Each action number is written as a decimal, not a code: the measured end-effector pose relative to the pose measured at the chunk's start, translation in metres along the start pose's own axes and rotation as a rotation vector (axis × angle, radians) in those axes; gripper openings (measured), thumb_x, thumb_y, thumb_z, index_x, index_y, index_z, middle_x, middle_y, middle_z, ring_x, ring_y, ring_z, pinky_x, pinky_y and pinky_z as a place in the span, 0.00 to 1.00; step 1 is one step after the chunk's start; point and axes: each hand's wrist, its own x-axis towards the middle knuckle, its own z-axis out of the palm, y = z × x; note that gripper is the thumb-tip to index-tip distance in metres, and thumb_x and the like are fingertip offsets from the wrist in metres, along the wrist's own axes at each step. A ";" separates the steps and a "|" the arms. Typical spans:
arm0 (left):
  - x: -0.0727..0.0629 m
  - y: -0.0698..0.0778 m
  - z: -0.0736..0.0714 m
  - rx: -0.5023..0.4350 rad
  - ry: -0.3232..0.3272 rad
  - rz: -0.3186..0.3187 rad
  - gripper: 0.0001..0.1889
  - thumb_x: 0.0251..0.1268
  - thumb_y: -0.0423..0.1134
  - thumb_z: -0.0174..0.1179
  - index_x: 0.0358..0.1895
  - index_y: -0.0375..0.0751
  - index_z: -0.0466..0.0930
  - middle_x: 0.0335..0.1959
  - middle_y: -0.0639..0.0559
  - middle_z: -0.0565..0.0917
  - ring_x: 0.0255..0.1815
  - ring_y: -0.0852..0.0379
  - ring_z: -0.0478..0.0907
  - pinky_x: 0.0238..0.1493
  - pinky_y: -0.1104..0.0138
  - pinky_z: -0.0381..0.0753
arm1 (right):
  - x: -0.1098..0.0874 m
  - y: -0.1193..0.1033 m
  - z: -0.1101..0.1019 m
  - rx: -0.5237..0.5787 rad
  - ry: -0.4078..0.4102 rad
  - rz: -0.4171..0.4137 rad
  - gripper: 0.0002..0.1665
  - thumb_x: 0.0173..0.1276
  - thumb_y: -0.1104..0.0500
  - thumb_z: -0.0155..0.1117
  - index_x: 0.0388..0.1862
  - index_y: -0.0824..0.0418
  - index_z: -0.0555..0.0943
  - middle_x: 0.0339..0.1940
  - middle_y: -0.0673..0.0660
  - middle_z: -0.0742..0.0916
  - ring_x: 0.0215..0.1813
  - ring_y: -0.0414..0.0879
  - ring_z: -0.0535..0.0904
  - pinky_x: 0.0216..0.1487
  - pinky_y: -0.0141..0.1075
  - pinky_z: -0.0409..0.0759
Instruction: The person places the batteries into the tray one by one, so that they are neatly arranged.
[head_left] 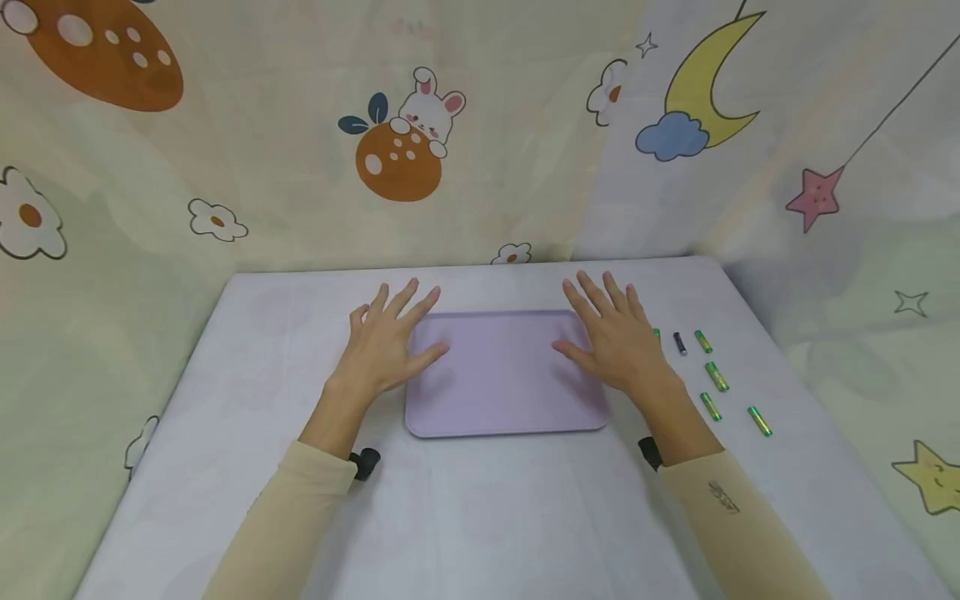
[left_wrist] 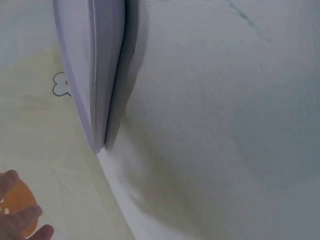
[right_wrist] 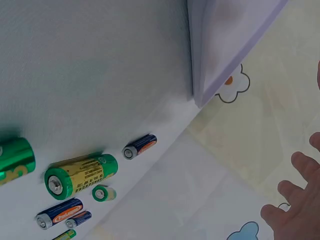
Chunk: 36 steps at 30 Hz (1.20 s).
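Head view alone shows left hand (head_left: pixel 381 343), right hand (head_left: pixel 619 340) and tray (head_left: pixel 501 375) together.

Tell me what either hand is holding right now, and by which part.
Nothing is held. The left hand and right hand are spread at opposite ends of the tray, and the batteries lie on the table.

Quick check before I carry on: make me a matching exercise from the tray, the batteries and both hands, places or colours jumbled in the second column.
Column one:
1. Tray
2. Batteries
3. Left hand
4. Right hand

Column two:
A. Spread at the tray's right-hand end
B. Lying on the white table, to the right of the tray
C. Spread at the tray's left-hand end
D. Pale purple

Right pairs: 1-D, 2-B, 3-C, 4-A
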 end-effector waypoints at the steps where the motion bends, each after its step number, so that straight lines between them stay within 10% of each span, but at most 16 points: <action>1: 0.000 -0.002 0.002 -0.020 0.010 0.001 0.42 0.67 0.71 0.55 0.82 0.67 0.56 0.83 0.48 0.59 0.80 0.28 0.55 0.67 0.32 0.61 | -0.001 0.001 0.000 0.003 0.004 0.002 0.55 0.71 0.28 0.56 0.87 0.50 0.48 0.86 0.58 0.54 0.85 0.65 0.43 0.80 0.66 0.41; 17: -0.008 -0.021 0.021 -0.172 -0.030 -0.135 0.36 0.67 0.55 0.65 0.76 0.47 0.69 0.58 0.35 0.82 0.55 0.33 0.81 0.53 0.42 0.80 | -0.019 0.027 0.000 0.165 0.082 0.050 0.46 0.77 0.41 0.59 0.84 0.59 0.56 0.78 0.68 0.67 0.76 0.71 0.62 0.73 0.66 0.62; 36: -0.005 -0.031 0.025 -0.280 -0.141 -0.275 0.24 0.69 0.50 0.63 0.61 0.39 0.83 0.54 0.41 0.88 0.56 0.41 0.84 0.60 0.48 0.80 | -0.054 0.074 0.002 0.227 0.000 0.348 0.38 0.81 0.51 0.53 0.76 0.76 0.59 0.61 0.81 0.75 0.61 0.76 0.73 0.60 0.68 0.72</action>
